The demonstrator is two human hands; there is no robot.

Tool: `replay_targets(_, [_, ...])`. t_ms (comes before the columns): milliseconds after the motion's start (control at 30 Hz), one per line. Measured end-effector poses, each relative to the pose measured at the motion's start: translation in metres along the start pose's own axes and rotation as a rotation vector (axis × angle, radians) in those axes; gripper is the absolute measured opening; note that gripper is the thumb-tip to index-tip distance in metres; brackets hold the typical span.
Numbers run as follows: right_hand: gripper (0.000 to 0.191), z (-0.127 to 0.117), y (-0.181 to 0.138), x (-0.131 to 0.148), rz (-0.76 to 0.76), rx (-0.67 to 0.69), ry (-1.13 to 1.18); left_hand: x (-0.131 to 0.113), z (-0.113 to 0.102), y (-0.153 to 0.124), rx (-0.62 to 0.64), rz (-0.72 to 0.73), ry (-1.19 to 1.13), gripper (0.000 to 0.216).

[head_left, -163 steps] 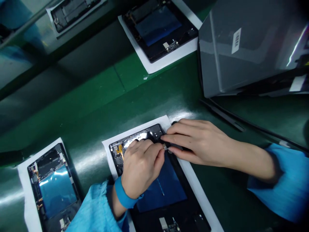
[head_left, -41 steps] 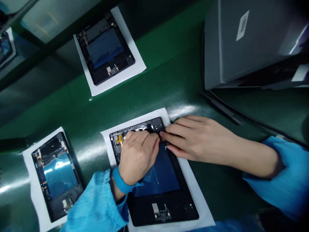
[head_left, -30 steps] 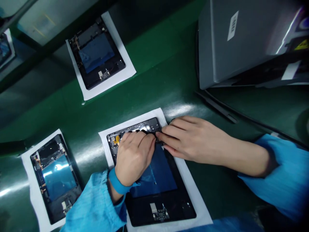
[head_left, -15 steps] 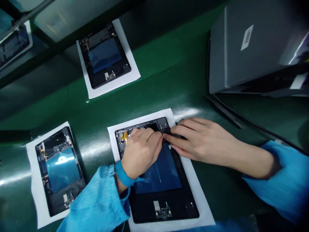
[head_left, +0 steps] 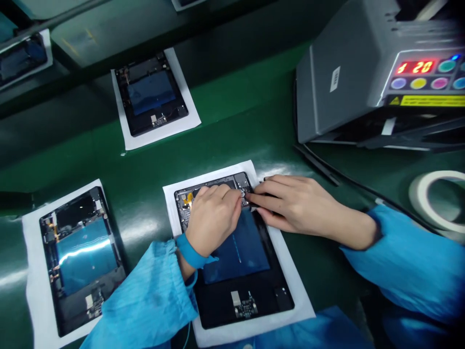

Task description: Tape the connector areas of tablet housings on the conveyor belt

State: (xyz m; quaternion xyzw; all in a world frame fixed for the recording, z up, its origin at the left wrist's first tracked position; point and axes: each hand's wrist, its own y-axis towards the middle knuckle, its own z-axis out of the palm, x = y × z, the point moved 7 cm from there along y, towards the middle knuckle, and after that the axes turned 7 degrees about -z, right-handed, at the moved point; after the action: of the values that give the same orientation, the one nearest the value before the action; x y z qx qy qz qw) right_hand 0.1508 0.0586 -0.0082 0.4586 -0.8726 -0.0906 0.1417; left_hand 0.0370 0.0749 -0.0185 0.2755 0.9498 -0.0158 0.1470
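Observation:
An opened tablet (head_left: 250, 286) lies on a white sheet (head_left: 296, 300) in front of me, its inner side up, with a blue-filmed battery (head_left: 250, 257) in the middle. My left hand (head_left: 216, 218) is closed over the upper part of the tablet, thumb and forefinger pinched near its top right corner. Whatever those fingertips hold is too small to make out. From the right, my right hand (head_left: 294, 203) reaches to the same corner, forefinger and thumb drawn close together there. Its fingertips nearly meet the left ones. A blue wrist strap (head_left: 191, 252) circles my left wrist.
Two more opened tablets lie on white sheets, one at the left (head_left: 83, 261) and one at the back (head_left: 152, 97). A grey machine (head_left: 334, 97) with a lit red display stands at the right back. Near my right sleeve are a tape roll (head_left: 417, 194) and a black cable (head_left: 352, 182).
The view has shifted to the right, showing more of the machine and the tape roll. Both hands remain at the tablet's upper right corner, with fingertips slightly moved.

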Motion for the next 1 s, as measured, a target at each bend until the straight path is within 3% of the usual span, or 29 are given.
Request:
replay_targets(233, [0.024, -0.001, 0.000, -0.001, 0.015, -0.060, -0.030, 0.002, 0.000, 0.001, 0.012, -0.006, -0.028, 0.021])
replay_targets(567, [0.027, 0.004, 0.006, -0.003, 0.037, 0.062, 0.005, 0.004, 0.001, 0.003, 0.012, -0.013, -0.059, 0.023])
replay_targets(733, [0.025, -0.007, 0.001, -0.010, 0.118, -0.082, 0.088, 0.004, 0.000, 0.004, 0.002, -0.014, -0.075, 0.017])
replay_targets(867, [0.023, -0.010, 0.002, -0.012, 0.194, -0.168, -0.131, 0.004, -0.001, 0.003, -0.003, -0.014, -0.063, 0.016])
replay_targets(1000, [0.019, -0.006, 0.011, -0.008, 0.175, -0.185, -0.245, 0.004, -0.001, 0.004, -0.001, -0.014, -0.062, 0.016])
